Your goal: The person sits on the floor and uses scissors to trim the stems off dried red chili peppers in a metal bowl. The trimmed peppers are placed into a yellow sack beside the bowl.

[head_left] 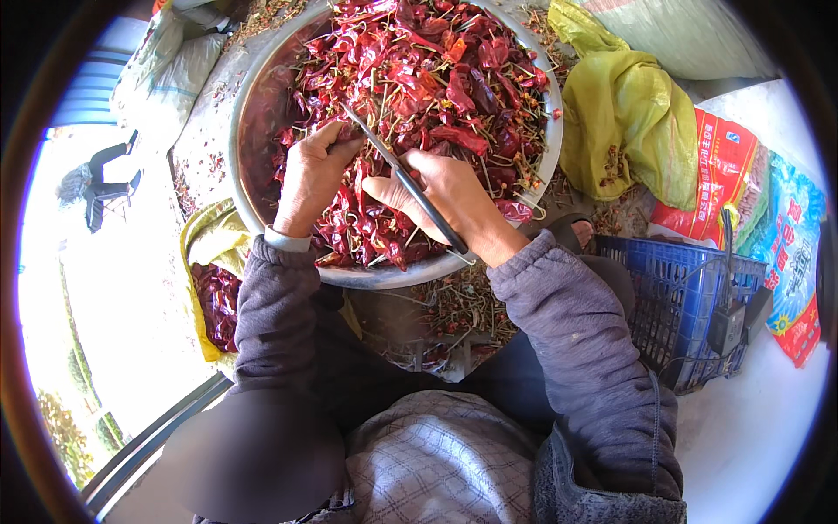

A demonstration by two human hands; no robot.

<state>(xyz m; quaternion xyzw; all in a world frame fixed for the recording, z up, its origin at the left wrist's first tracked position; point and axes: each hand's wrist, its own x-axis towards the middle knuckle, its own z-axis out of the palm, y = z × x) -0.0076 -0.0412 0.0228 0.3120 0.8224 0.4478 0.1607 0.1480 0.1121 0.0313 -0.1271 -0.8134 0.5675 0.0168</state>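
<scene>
A wide metal basin (253, 113) in front of me is heaped with dried red chili peppers (419, 79), many with pale stems. Over its near left part, my left hand (312, 170) is closed, thumb and finger pinching what looks like a dark red dried chili (349, 133). My right hand (449, 194) grips a knife (426, 205) with a straight black handle and a thin metal blade. The blade slants up and left, its tip close to the fingertips of my left hand. Some of the right fingers are hidden beneath the hand.
At left, a yellow sack (209, 240) holds more chilies. A blue plastic crate (676, 301) stands at right, below an olive-yellow sack (624, 122) and a red printed bag (717, 166). Stem scraps (467, 306) litter the floor between my legs. Farther left, a person (96, 183) is outside.
</scene>
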